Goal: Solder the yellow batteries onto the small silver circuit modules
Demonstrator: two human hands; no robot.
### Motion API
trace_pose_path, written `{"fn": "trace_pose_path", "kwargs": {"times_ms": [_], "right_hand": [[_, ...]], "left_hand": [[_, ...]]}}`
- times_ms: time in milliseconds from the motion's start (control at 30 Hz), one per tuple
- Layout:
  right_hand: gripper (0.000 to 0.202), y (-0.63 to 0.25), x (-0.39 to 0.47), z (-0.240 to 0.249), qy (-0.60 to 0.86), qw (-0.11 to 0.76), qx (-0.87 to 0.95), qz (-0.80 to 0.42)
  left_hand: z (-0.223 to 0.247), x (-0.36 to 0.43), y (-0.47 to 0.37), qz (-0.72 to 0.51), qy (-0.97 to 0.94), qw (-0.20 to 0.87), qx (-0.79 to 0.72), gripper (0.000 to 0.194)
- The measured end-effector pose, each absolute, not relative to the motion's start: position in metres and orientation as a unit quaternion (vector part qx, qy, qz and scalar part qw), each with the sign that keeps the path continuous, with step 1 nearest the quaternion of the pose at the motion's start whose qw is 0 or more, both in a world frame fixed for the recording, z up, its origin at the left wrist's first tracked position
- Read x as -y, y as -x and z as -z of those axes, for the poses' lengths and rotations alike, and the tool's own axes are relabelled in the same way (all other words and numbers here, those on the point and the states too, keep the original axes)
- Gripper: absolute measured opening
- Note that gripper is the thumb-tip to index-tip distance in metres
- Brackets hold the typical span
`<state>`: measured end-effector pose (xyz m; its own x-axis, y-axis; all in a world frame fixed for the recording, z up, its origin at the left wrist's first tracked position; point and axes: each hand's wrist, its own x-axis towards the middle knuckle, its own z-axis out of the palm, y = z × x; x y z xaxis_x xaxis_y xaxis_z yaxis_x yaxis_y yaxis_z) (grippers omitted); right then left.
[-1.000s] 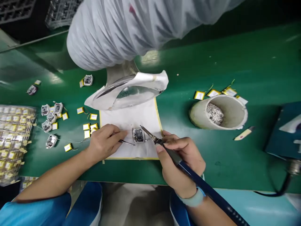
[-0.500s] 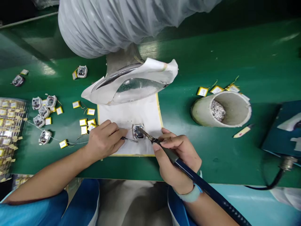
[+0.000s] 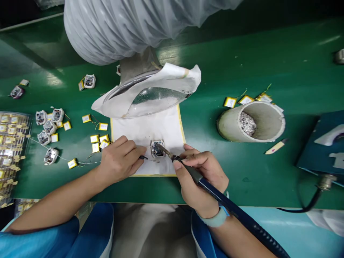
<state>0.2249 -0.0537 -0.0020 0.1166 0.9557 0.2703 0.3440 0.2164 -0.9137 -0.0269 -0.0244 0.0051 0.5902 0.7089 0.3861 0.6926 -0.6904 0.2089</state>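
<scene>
My right hand (image 3: 202, 181) is closed round a soldering iron (image 3: 232, 209), held like a pen. Its tip reaches the small open device with a circuit board (image 3: 157, 148), which lies on a white sheet (image 3: 129, 132). Left of the device, my left hand (image 3: 118, 157) is closed on tweezers (image 3: 146, 158) whose points stick out just below it. A thin solder wire (image 3: 92, 163) also runs into that hand from the left, and its fine end seems to come out by the fingertips towards the device. Whether wire and board touch, I cannot tell.
Above the sheet hangs a fume hood (image 3: 158, 96) on a wide hose (image 3: 129, 28). Small batteries (image 3: 95, 147) and more open devices (image 3: 51, 156) lie left, beside a filled tray (image 3: 12, 143). A cup with metallic wool (image 3: 251, 123) and a blue box (image 3: 322, 147) stand right.
The tweezers' points have spread slightly apart. Both hands keep their places beside the device, and the iron's tip stays at the board. The view has shifted slightly.
</scene>
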Motion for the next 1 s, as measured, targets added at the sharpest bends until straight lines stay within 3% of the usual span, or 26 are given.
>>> {"fn": "trace_pose_path", "kwargs": {"times_ms": [400,833,1000], "right_hand": [[0.019,-0.223,0.053,0.003,0.55,0.494,0.61,-0.286],[0.018,-0.223,0.051,0.002,0.542,0.498,0.616,-0.28],[0.017,-0.225,0.054,0.006,0.534,0.533,0.587,-0.294]], "left_hand": [[-0.01,0.024,0.021,-0.206,-0.891,0.008,-0.403,0.003],[-0.017,0.025,0.021,-0.235,-0.877,-0.002,-0.42,0.009],[-0.029,0.043,0.025,-0.204,-0.885,0.069,-0.412,0.005]]}}
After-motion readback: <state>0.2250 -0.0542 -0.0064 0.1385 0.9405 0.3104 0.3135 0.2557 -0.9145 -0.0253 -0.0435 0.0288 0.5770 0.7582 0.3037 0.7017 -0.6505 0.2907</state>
